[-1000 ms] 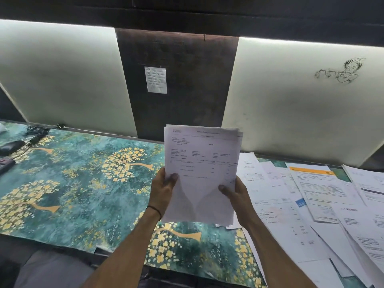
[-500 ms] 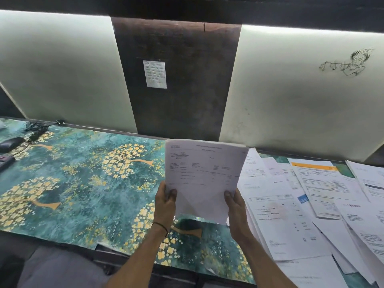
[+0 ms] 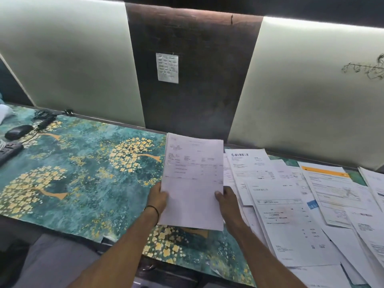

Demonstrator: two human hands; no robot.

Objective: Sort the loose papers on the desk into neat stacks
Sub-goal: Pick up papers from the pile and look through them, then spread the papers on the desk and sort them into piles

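Observation:
I hold a squared-up stack of white printed papers [image 3: 192, 183] over the middle of the desk, tilted low with its printed side up. My left hand [image 3: 156, 197] grips its left edge, thumb on top. At the right edge, my right hand [image 3: 226, 201] holds it the same way. To the right lies a spread of loose papers [image 3: 280, 204], overlapping at odd angles; one sheet has an orange header [image 3: 324, 172]. The desk is covered by a teal mat with golden trees [image 3: 79, 175].
A black mouse [image 3: 18, 132], a coiled cable [image 3: 44, 119] and a power strip [image 3: 8, 151] sit at the far left. Pale wall panels and a dark panel with a small note [image 3: 167, 67] rise behind the desk. The front edge runs below my forearms.
The stack has gone from upright with uneven edges to lower, flatter and squared. Both hands came down with it, nearer the mat.

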